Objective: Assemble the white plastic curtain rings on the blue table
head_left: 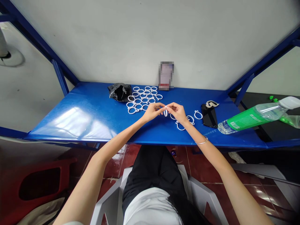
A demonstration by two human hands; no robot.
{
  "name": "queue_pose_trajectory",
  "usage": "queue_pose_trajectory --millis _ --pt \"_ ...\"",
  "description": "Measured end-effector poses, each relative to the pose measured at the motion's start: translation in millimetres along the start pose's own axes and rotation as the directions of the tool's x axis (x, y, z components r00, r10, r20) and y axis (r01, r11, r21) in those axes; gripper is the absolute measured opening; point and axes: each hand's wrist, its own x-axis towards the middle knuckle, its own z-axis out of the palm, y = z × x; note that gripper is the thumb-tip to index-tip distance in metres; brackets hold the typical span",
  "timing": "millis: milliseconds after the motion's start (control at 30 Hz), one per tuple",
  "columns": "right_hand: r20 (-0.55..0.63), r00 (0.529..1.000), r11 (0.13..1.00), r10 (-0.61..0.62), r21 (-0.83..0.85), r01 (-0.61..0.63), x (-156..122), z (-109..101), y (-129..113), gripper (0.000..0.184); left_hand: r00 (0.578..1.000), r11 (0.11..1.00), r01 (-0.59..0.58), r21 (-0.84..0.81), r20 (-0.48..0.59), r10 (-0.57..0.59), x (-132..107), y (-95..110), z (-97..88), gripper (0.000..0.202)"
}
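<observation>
Both hands meet over the middle of the blue table [93, 115]. My left hand [152, 111] and my right hand [178, 112] pinch a small white plastic ring [165, 112] between their fingertips. Behind the left hand, several white rings [143, 97] lie laid out in rows. A few loose white rings [190, 120] lie scattered under and right of my right wrist, which wears a thin bracelet.
A crumpled black plastic bag [120, 91] sits left of the ring rows. A blurred upright card [166, 76] leans against the wall. A black phone [209, 116], a small white-tan object [212, 104] and a lying green-labelled bottle [253, 117] are to the right. A red stool [37, 184] stands lower left.
</observation>
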Motion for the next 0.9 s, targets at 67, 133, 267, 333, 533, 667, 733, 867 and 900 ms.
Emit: queue_pose_trajectory --millis 67,133,267,333,533,667,733,867,900 --pt "0.001 1.0 1.0 -0.009 0.0 0.009 0.1 -0.2 -0.2 0.039 1.0 1.0 -0.012 0.012 -0.001 0.012 -0.2 1.1 0.1 0.055" --pt "0.005 1.0 1.0 -0.015 0.001 0.015 0.1 -0.5 -0.7 0.038 1.0 1.0 -0.022 0.018 -0.001 0.022 -0.6 2.2 0.1 0.055" --pt "0.012 1.0 1.0 -0.015 0.006 0.015 0.1 -1.4 -1.4 0.037 1.0 1.0 -0.013 0.027 -0.007 0.014 -1.3 3.6 0.2 0.055" --pt "0.011 1.0 1.0 -0.016 0.0 0.016 -0.1 -1.3 -0.8 0.037 1.0 0.999 -0.013 0.034 -0.007 0.013 -1.4 3.9 0.2 0.054" --pt "-0.041 0.999 1.0 -0.011 0.003 0.011 -0.4 1.9 3.3 0.039 0.999 0.998 -0.025 0.057 -0.019 0.026 -1.5 7.0 0.2 0.052" --pt "-0.104 0.995 0.998 0.004 0.065 0.003 1.0 1.2 2.9 0.035 0.999 0.995 -0.04 0.096 -0.011 0.041 -1.8 8.3 0.5 0.055" --pt "-0.112 0.994 0.995 0.008 0.102 0.003 1.7 0.3 2.1 0.035 0.999 0.99 -0.054 0.13 0.011 0.053 -1.5 5.9 1.1 0.06" --pt "-0.074 0.997 0.99 0.014 0.143 -0.003 2.1 0.6 1.7 0.033 0.996 0.978 -0.088 0.189 0.03 0.083 0.0 -1.5 3.0 0.059" --pt "-0.058 0.998 0.99 0.013 0.144 -0.005 2.0 1.0 1.8 0.033 0.995 0.975 -0.095 0.201 0.034 0.09 0.2 -2.6 3.3 0.058"
